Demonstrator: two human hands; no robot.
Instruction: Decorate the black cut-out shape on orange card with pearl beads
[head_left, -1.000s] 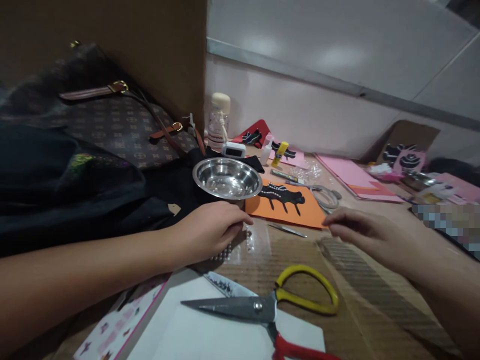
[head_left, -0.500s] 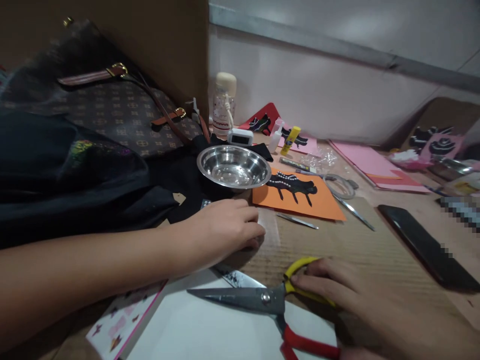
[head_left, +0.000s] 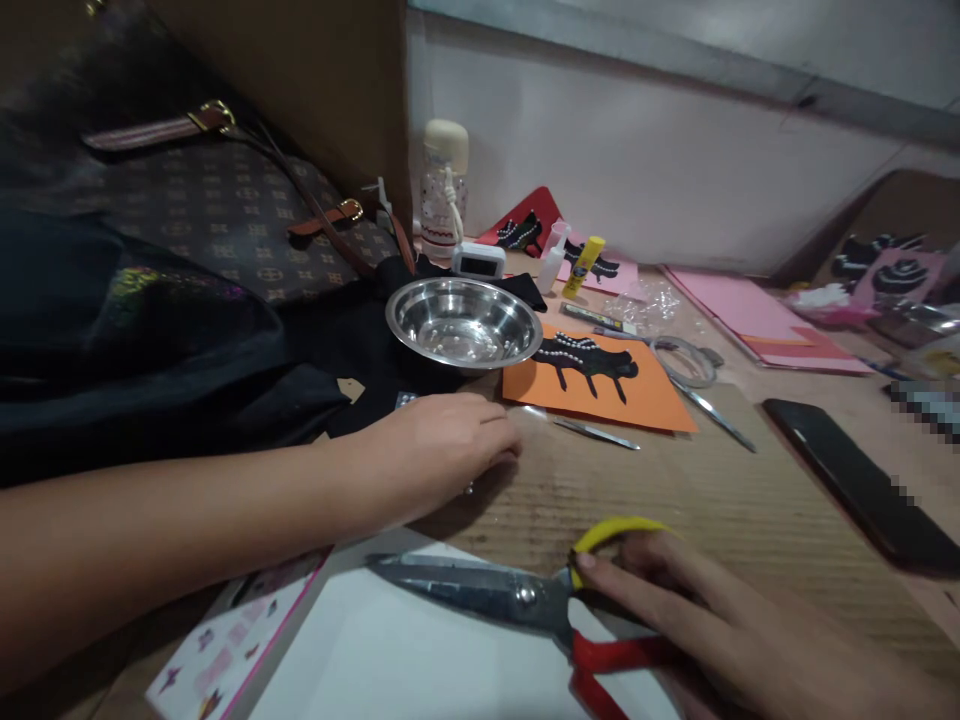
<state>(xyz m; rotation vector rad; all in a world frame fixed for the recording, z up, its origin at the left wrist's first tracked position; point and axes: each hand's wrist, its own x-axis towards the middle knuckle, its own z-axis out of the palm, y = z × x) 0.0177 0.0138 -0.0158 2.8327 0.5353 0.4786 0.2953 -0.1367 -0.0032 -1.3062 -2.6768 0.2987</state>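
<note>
My left hand (head_left: 457, 445) is closed, palm down, over the cardboard mat (head_left: 525, 515) below the steel bowl (head_left: 463, 325). A tiny shiny bead shows under its fingers; what the fingers themselves hold is hidden. My right hand (head_left: 675, 590) grips the scissors (head_left: 517, 592) by their yellow and red handles. Their blades point left, nearly together, over a white sheet (head_left: 375, 650). Right of the bowl lies an orange card (head_left: 660, 395) bearing a black cutout (head_left: 600, 368) with rows of pearls. Tweezers (head_left: 596, 434) rest just below the card.
A black phone (head_left: 855, 480) lies at the right. Behind are a glue stick (head_left: 583, 268), a small bottle (head_left: 553, 262), a tape roll (head_left: 684, 362), pink cards (head_left: 750, 315) and a drinking bottle (head_left: 444, 190). A patterned bag (head_left: 255, 235) and dark cloth (head_left: 187, 340) fill the left.
The scissor blades have come together over the white sheet. My left hand has shifted slightly left, its fingers drawn in. The view has moved slightly.
</note>
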